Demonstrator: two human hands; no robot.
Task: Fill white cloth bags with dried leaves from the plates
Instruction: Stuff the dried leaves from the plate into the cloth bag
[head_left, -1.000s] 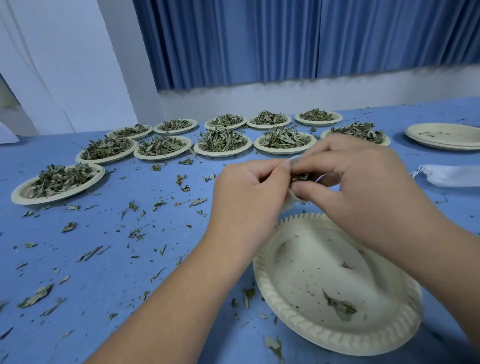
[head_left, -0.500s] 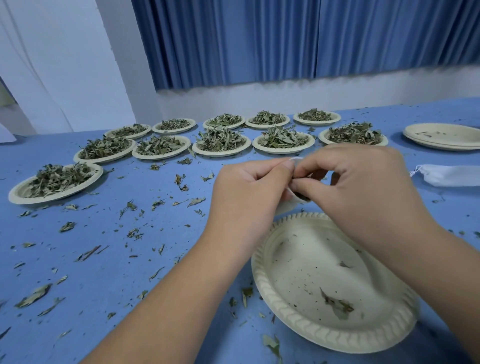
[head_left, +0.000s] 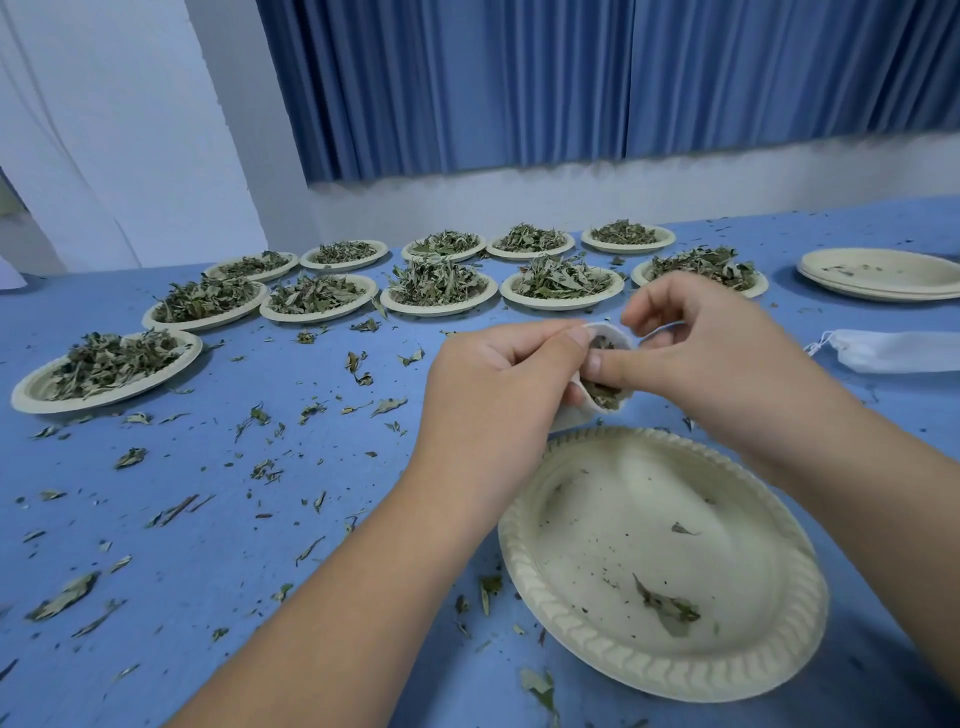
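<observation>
A small white cloth bag (head_left: 605, 364) hangs between both hands, its mouth open and dried leaves visible inside. My left hand (head_left: 498, 384) pinches the bag's rim on the left side. My right hand (head_left: 696, 358) pinches the bag's white drawstring (head_left: 662, 332), its thumb against the bag's mouth. Right below them lies a nearly bare paper plate (head_left: 660, 566) with a few leaf scraps. Several plates heaped with dried leaves (head_left: 436, 283) stand in two rows at the back.
A blue table (head_left: 208, 519) is strewn with loose leaf bits. A stack of bare plates (head_left: 883, 273) sits at the far right. A white cloth bag (head_left: 904, 351) lies flat near the right edge. Blue curtains and a white wall stand behind.
My right hand has lifted its fingers off the bag's mouth and now pinches the drawstring. The bag's opening and the leaves inside show more than before.
</observation>
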